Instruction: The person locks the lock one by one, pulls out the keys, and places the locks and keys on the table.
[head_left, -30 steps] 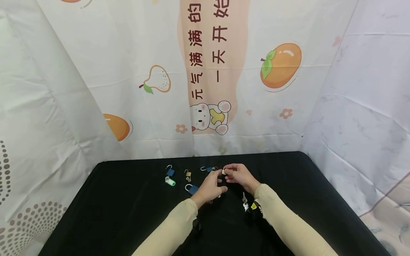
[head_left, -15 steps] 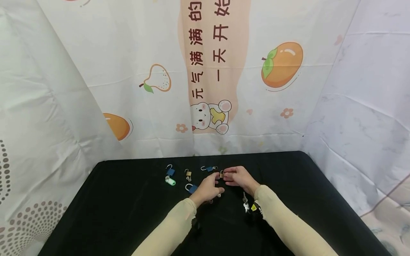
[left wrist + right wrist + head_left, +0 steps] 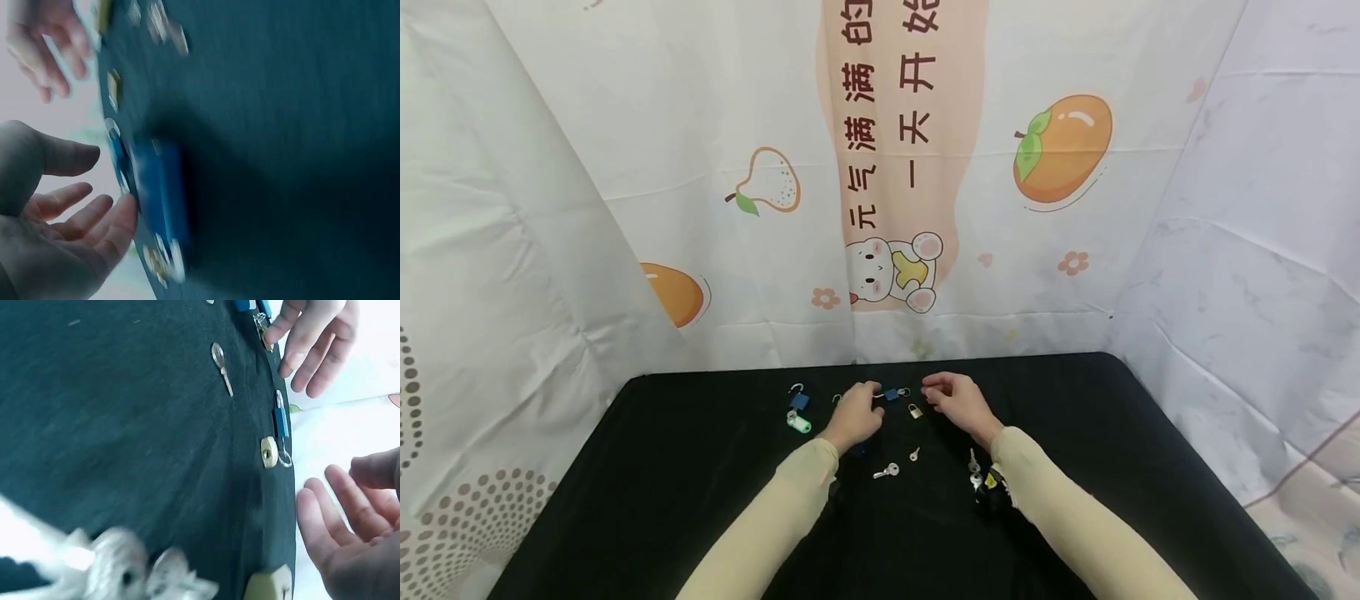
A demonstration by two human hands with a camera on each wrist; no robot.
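Note:
My left hand (image 3: pixel 856 415) hovers over the left-middle of the black table, thumb and fingers apart and holding nothing. Below it lies a large blue padlock (image 3: pixel 164 190), mostly hidden by the hand in the head view. A small brass padlock behind the hand shows only its shackle (image 3: pixel 837 398). Just past the left fingertips is a small blue padlock (image 3: pixel 892 394) with a key in it. My right hand (image 3: pixel 958 402), fingers loosely bent around nothing, is beside another brass padlock (image 3: pixel 915 411), which lies on the cloth apart from both hands.
A blue padlock (image 3: pixel 800 402) with a green key tag (image 3: pixel 799 423) lies at the left. Two loose keys (image 3: pixel 887 471) are nearer the front. A bunch of keys (image 3: pixel 975 472) and a yellow padlock (image 3: pixel 270 584) lie by the right wrist. A printed curtain (image 3: pixel 760 275) hangs behind.
Both hands have let go of the brass padlock, which now lies on the table. The left hand has moved left and the right hand has drawn slightly away, uncovering the loose keys.

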